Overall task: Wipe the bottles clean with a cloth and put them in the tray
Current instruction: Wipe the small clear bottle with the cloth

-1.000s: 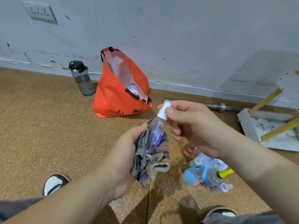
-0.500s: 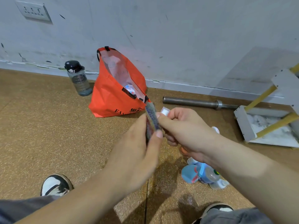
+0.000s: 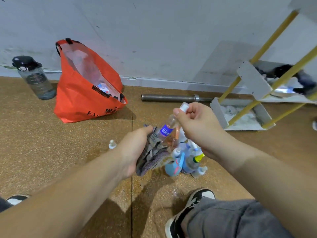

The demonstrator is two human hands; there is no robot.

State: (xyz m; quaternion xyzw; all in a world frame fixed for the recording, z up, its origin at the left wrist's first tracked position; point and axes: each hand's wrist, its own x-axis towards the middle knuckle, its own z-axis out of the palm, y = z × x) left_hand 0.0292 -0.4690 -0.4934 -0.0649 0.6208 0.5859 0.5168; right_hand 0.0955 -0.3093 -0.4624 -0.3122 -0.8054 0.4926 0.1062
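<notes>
I pinch the clear bottle (image 3: 167,129), white cap and blue label, tilted in my right hand (image 3: 197,122), its base at the striped grey cloth (image 3: 152,157) bunched in my left hand (image 3: 135,150). A heap (image 3: 187,162) of bottles lies beneath; the white tray (image 3: 217,110) sits further right.

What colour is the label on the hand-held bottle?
The label is blue with white characters, seen in the head view.

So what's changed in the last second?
The left hand slid the cloth down the spray bottle, baring its blue label; the bottle now tilts, cap toward the right. The right hand still pinches the cap, the left still grips the cloth. The floor bottles lie unmoved.
</notes>
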